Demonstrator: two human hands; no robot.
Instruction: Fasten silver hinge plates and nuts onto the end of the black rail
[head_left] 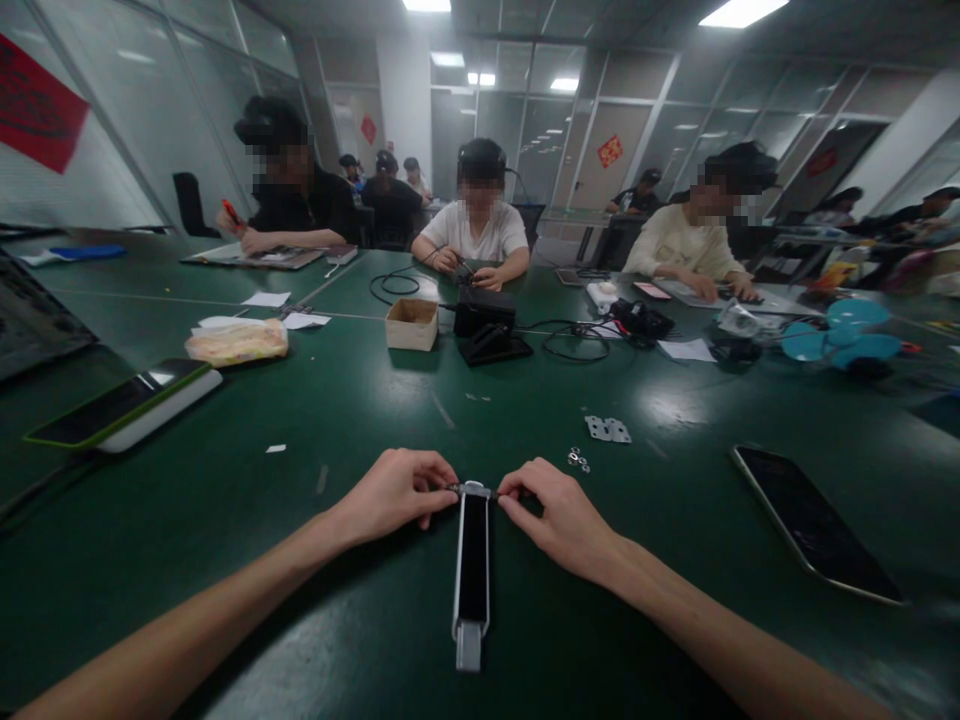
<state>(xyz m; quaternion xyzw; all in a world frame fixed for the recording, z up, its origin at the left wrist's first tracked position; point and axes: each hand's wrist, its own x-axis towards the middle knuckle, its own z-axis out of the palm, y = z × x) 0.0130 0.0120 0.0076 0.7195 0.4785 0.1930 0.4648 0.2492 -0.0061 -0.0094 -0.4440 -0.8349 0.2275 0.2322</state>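
Note:
A long narrow black bar with a silver metal frame (472, 565) lies on the green table (360, 400), pointing away from me. My left hand (397, 492) is closed in a pinch at the left side of the bar's far end. My right hand (559, 515) is closed in a pinch at the right side of that same end. What the fingertips hold there is too small to make out. A few small metal nuts (577, 459) and a flat metal bracket (608, 429) lie just beyond my right hand.
A dark phone (814, 522) lies at the right, a phone on a white pack (124, 405) at the left. Further off stand a small cardboard box (412, 323), a black device with cables (487, 325) and a bag (236, 340). Three people sit across the table.

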